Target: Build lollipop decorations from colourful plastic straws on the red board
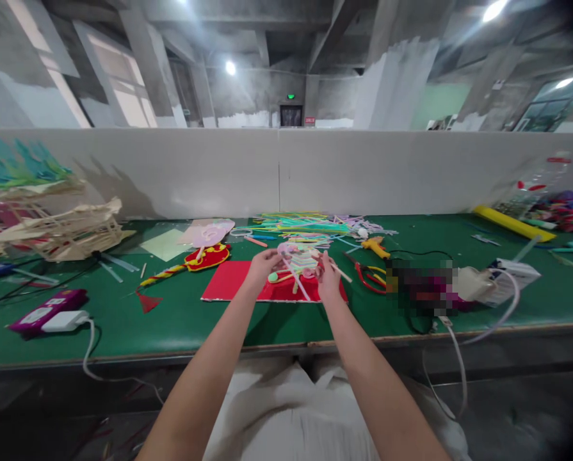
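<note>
Over the red board point(226, 282), a small craft piece in pastel stripes point(301, 258) is held up between my two hands. My left hand point(261, 267) has its fingers closed on the piece's left edge, by a pale lilac loop. A thin pale pink strip point(296, 279) slants down from there. My right hand point(328, 276) pinches the right side of the piece. Close to its fingers a short beige stick point(342, 272) points to the lower right. A small light green ball point(273, 277) shows below the piece. The fingertips are partly hidden.
Behind the board lies a heap of coloured strips point(305, 223). To the right are a yellow glue gun point(375, 246) and red-handled pliers or scissors point(369, 280). On the left are a red fan-shaped ornament point(209, 257), a wooden stick model point(75, 230) and a purple box point(50, 310).
</note>
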`<state>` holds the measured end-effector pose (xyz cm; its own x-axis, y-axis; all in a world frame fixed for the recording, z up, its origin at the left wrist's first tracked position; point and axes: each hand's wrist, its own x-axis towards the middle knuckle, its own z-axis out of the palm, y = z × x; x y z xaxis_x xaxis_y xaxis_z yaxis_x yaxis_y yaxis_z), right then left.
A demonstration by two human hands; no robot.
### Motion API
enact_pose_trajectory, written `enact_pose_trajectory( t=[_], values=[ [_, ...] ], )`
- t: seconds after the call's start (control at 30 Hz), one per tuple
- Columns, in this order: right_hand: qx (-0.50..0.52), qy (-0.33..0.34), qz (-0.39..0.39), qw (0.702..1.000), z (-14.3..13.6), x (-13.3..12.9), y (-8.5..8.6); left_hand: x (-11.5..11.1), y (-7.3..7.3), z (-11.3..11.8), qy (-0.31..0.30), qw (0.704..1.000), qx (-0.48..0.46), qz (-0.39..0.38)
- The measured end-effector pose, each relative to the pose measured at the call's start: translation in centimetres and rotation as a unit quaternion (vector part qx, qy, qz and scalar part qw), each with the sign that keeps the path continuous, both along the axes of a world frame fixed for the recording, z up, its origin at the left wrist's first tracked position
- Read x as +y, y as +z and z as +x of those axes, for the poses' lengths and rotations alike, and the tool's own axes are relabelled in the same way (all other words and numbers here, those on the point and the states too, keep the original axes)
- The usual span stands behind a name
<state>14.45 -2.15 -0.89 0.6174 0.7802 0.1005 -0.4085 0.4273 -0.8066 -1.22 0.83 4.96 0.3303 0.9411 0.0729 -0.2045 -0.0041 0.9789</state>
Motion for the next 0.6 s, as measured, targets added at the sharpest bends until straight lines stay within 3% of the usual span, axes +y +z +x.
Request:
enact_pose_trajectory(
  t=[0.1, 0.2, 0.33, 0.6],
  values=[
    [-0.027, 0.028, 0.008, 0.999, -0.3, -0.2, 0.4, -0.1, -3.2, 0.0, -0.009, 0.999, -0.006, -0.05],
    [-0.085, 0.066, 0.019, 0.994, -0.8, -0.5, 0.7, -0.3, -5.1, 0.3, -0.007, 0.999, -0.003, -0.053],
    [-0.16, 0.112, 0.011, 0.981, -1.3, -0.7, 0.6, -0.5, -5.7, 0.3, -0.041, 0.999, -0.011, -0.032],
    [-0.213, 0.117, -0.021, 0.97, -1.6, -1.0, 0.5, -0.8, -5.7, 0.3, -0.042, 0.999, -0.006, -0.027]
  ],
)
